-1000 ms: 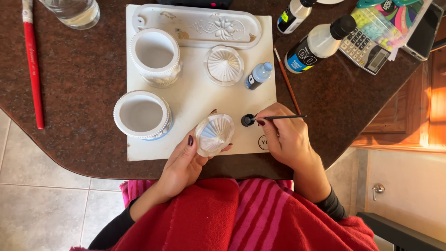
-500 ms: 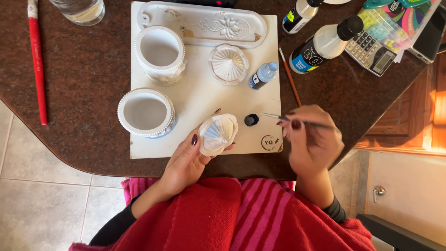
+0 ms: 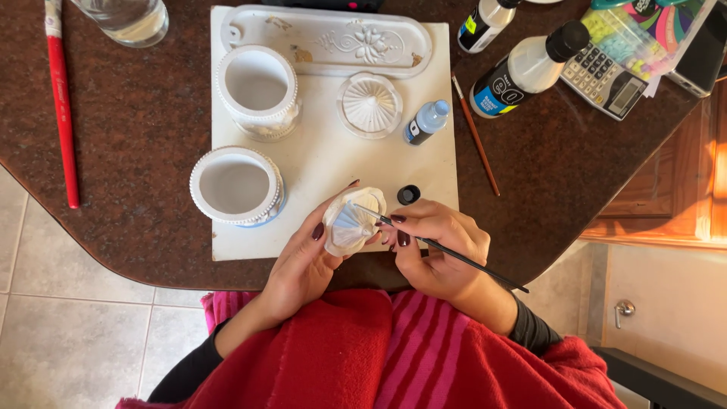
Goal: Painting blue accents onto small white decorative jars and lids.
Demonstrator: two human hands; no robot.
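**A:** While the head view looks straight down, what's each hand on?

**B:** Left hand (image 3: pixel 303 261) cups a small white ribbed lid (image 3: pixel 352 222), fingers wrapped round its edge, thumb on the near side. Lid is tilted, lifted off the surface, over the near edge of the white board (image 3: pixel 318 163).

**A:** Right?

**B:** Right hand (image 3: pixel 439 254) pinches a thin black-handled paintbrush (image 3: pixel 439 248) between thumb and fingertips. Closed grip. Brush tip is touching the lid's ribbed face; handle runs out to the person's right, past the wrist.

**A:** Paint?

**B:** Small black cap (image 3: pixel 408 195) on the board, just beside the right hand's fingers. Small blue-capped bottle (image 3: pixel 426 121) lies tilted farther up the board.

**A:** Rest of the board?

**B:** Two white round pots: one (image 3: pixel 236 185) near the left hand, one (image 3: pixel 257 89) beyond it. A ribbed round lid (image 3: pixel 369 104) next to the far pot. Oval relief tray (image 3: pixel 326 39) along the far edge.

**A:** Off the board?

**B:** Dark stone table (image 3: pixel 136 151). Red-handled brush (image 3: pixel 62 113) far left, glass of water (image 3: pixel 125 17) top left, brown-handled brush (image 3: pixel 475 136) right of the board, two white bottles (image 3: pixel 522 68), calculator (image 3: pixel 602 76).
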